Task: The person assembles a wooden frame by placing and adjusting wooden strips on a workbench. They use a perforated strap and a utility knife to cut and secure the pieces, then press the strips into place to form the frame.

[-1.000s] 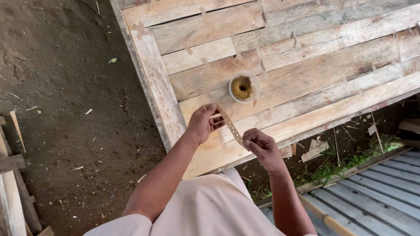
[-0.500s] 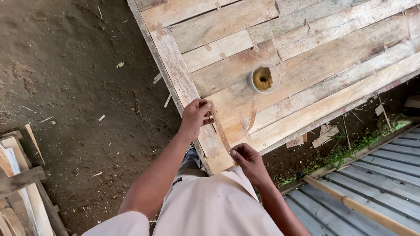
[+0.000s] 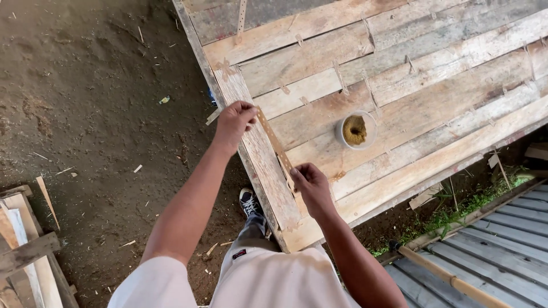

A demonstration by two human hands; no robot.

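A pale wooden plank panel (image 3: 411, 85) is filling the upper right of the frame. Both hands are stretching a thin perforated strip (image 3: 275, 144) along its left edge: left hand (image 3: 234, 122) pinching the upper end, right hand (image 3: 311, 185) pinching the lower. A small white bowl (image 3: 355, 130) is sitting right of centre.

Stood on bare dirt floor (image 3: 85, 114) strewn with wood chips. Lay in daylight, corrugated sheets (image 3: 502, 256) at lower right, grass (image 3: 456, 219) beside them, scrap planks (image 3: 25, 256) lower left.
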